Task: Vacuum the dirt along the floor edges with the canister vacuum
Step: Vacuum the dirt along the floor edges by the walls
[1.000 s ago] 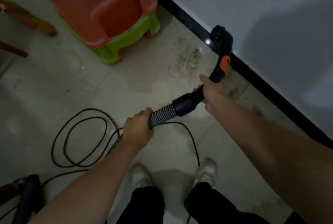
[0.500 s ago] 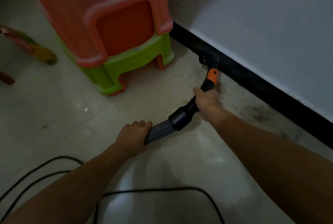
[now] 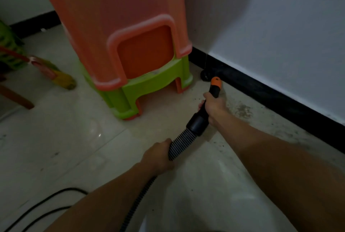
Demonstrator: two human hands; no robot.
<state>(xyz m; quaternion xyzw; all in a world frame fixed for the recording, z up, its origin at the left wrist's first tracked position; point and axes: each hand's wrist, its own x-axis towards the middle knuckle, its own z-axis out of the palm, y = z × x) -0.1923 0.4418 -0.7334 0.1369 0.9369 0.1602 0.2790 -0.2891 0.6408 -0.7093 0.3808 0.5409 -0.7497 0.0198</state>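
Head view: the nozzle (image 3: 205,75) of the canister vacuum has travelled along the black skirting (image 3: 261,93) since a second ago, when it stood over a dense grey patch out in the open; now it sits low in the gap between the skirting and the stacked stools (image 3: 141,60), close to the room's corner, its tip dark and hard to make out. The right hand (image 3: 214,105) is wrapped tight around the black handle (image 3: 211,99) just below the orange collar (image 3: 216,81), and the left hand (image 3: 160,155) is closed round the ribbed hose (image 3: 181,142) a little behind the cuff. That move suggests the sweep is working toward the corner, but dirt (image 3: 242,110) lies scattered beside the skirting to the right of the hand, so this stretch of edge looks unfinished and probably needs another pass. The floor (image 3: 74,138) is pale, glossy tile showing smudges and reflections; a white wall (image 3: 280,36) rises above the skirting, a black cord (image 3: 46,203) loops at the lower left, and a broom (image 3: 56,75) lies off to the left in dim light.
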